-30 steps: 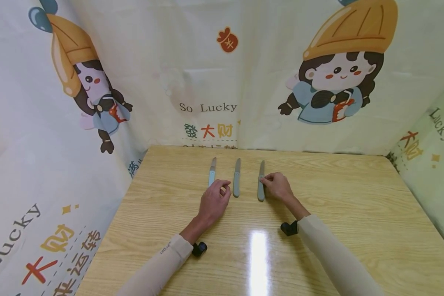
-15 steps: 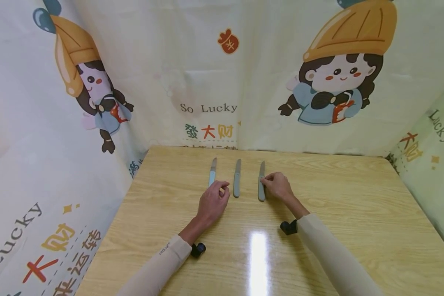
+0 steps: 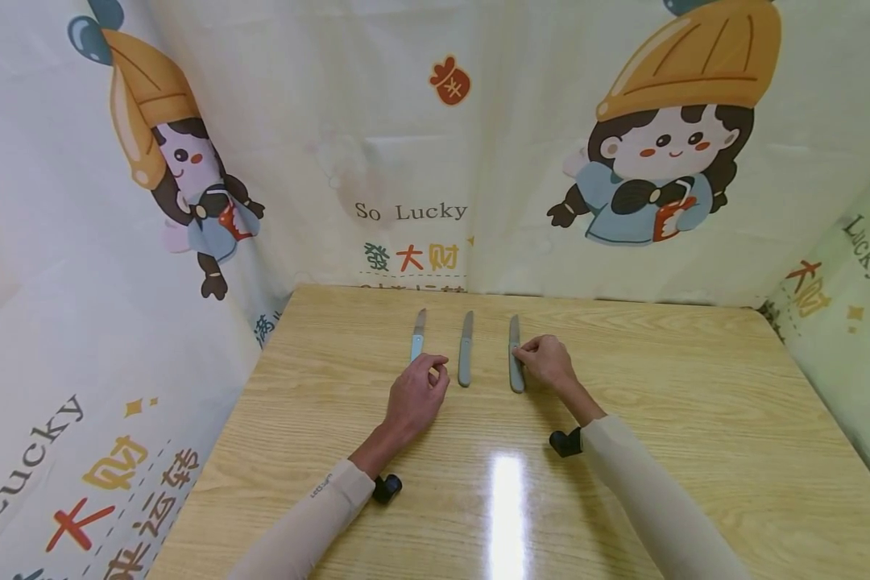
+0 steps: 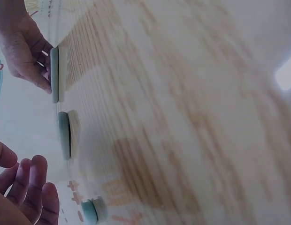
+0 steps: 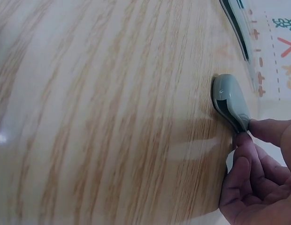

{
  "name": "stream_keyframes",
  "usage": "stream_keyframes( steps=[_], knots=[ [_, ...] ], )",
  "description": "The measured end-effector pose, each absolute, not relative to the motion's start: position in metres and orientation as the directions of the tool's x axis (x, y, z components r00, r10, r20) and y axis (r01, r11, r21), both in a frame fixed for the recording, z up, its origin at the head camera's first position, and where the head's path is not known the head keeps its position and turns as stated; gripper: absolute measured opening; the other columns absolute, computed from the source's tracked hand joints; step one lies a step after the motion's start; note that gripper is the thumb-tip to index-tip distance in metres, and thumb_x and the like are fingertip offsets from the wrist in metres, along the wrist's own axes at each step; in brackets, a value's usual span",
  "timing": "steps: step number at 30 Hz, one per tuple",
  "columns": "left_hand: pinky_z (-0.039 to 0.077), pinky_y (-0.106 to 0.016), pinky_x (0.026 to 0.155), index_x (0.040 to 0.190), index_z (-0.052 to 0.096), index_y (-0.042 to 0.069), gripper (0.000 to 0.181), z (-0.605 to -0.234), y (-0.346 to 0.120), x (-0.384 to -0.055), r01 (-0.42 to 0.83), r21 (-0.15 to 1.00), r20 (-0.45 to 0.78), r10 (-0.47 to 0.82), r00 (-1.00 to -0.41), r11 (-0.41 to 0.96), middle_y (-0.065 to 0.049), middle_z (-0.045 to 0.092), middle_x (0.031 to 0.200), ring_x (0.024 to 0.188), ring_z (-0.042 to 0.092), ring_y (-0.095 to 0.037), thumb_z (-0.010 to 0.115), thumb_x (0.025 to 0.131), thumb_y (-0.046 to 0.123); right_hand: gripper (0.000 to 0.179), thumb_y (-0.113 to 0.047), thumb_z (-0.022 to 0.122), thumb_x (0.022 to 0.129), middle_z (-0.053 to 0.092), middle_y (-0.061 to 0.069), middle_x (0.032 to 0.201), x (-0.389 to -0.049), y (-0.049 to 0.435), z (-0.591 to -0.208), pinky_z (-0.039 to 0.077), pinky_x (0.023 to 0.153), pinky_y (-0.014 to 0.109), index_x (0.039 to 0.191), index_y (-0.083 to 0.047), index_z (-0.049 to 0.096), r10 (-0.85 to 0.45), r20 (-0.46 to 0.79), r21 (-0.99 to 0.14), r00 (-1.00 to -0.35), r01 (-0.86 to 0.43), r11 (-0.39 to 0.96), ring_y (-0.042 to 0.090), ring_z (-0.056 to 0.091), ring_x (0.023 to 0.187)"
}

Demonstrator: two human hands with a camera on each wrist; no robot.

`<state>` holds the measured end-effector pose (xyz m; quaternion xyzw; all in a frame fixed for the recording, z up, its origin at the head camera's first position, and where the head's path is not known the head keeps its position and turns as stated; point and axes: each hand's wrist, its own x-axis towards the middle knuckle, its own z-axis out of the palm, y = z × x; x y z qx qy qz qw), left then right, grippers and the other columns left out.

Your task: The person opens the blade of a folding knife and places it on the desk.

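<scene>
Three small folding-style knives lie in a row on the wooden table [image 3: 645,354], blades toward the back. My right hand [image 3: 548,362] pinches the handle of the rightmost grey-green knife [image 3: 516,374] between thumb and fingers. In the right wrist view, the butt of that handle stands out ahead of the fingertips [image 5: 244,140]. A second grey-green knife [image 3: 466,354] lies in the middle, untouched. Over the light blue knife [image 3: 417,342] at the left, my left hand [image 3: 416,395] hovers with loosely curled fingers holding nothing, covering its lower end in the head view.
Printed cloth [image 3: 406,121] with cartoon figures hangs behind the table and along both sides. Each wrist carries a small black camera [image 3: 567,442]. A bright light reflection [image 3: 507,515] shows on the tabletop near the front.
The butt end of the rightmost knife has swung slightly to the right under my right hand. My left hand stays almost in place.
</scene>
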<state>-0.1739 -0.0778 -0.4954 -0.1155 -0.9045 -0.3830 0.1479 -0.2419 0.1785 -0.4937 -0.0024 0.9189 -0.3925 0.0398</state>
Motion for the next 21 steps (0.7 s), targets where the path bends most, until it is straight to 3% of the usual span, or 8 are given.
stream_keyframes(
  steps=[7,10,15,17,21],
  knots=[
    [0.051,-0.028,0.062,0.113,0.073,0.004,0.021,-0.494,-0.079,-0.174,0.329,0.642,0.357,0.110,-0.928,0.693,0.000,0.067,0.099,0.077,0.064,-0.010,0.060,0.100,0.011,0.028,-0.021,0.068,0.098,0.073,0.010,0.083,-0.242,0.179,-0.494,0.045,0.055,0.030,0.100,0.006,0.076,-0.037,-0.063,-0.719,-0.997,0.020,0.695,0.018,0.061,0.067],
    [0.052,-0.035,0.073,0.115,0.074,0.005,0.021,-0.495,-0.082,-0.178,0.363,0.545,0.376,0.167,-0.911,0.756,-0.002,0.066,0.105,0.089,0.063,-0.018,0.062,0.099,0.013,0.028,-0.021,0.068,0.099,0.073,0.010,0.083,-0.242,0.179,-0.495,0.044,0.054,0.030,0.099,0.006,0.076,-0.034,-0.057,-0.719,-0.998,0.018,0.694,0.019,0.060,0.066],
    [0.045,-0.052,0.094,0.126,0.071,0.007,0.030,-0.496,-0.093,-0.188,0.359,0.273,0.312,0.271,-0.911,0.893,-0.011,0.058,0.134,0.123,0.052,-0.032,0.065,0.098,0.019,0.027,-0.020,0.067,0.099,0.072,0.011,0.082,-0.242,0.179,-0.495,0.042,0.054,0.029,0.097,0.006,0.076,-0.034,-0.049,-0.727,-0.998,0.012,0.687,0.018,0.058,0.065],
    [0.044,-0.054,0.097,0.128,0.070,0.007,0.033,-0.497,-0.096,-0.190,0.341,0.211,0.254,0.286,-0.924,0.916,-0.013,0.053,0.142,0.130,0.048,-0.034,0.063,0.100,0.020,0.027,-0.020,0.067,0.099,0.072,0.011,0.082,-0.241,0.179,-0.495,0.042,0.054,0.029,0.097,0.006,0.076,-0.037,-0.048,-0.729,-0.998,0.009,0.685,0.018,0.058,0.065],
    [0.047,-0.053,0.094,0.126,0.070,0.005,0.032,-0.500,-0.100,-0.192,0.321,0.180,0.193,0.287,-0.938,0.930,-0.013,0.054,0.143,0.128,0.051,-0.034,0.060,0.100,0.021,0.027,-0.020,0.067,0.099,0.072,0.011,0.083,-0.240,0.180,-0.494,0.042,0.055,0.030,0.098,0.007,0.076,-0.041,-0.049,-0.733,-0.998,0.008,0.680,0.019,0.057,0.066]
  ],
)
